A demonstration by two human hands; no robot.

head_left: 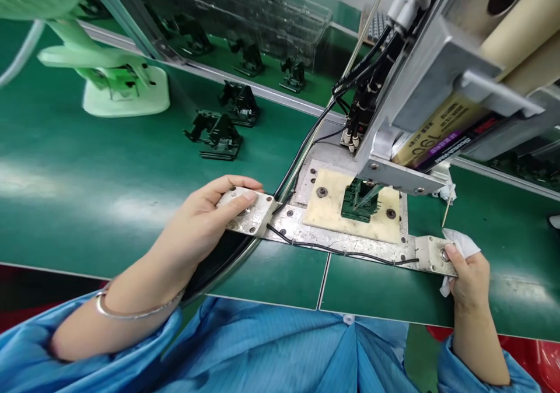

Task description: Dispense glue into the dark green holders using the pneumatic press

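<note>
My left hand (205,221) rests on the left metal button block (250,213) of a press fixture, fingers stretched flat over it. My right hand (468,276) is closed round a white wipe (464,242), and its thumb presses the button on the right metal block (433,254). Between the two blocks a metal base plate (341,238) carries a cream pad (332,203) with a dark green part (361,203) seated in it. The machine head (420,107) hangs right above that part.
Several black plastic parts (216,133) stand on the green belt (109,171) beyond my left hand. A light green fan base (126,93) sits at the far left. Clear trays (262,8) lie behind a metal rail. Black cables (301,154) run to the machine. A thin stick (447,209) stands by the right block.
</note>
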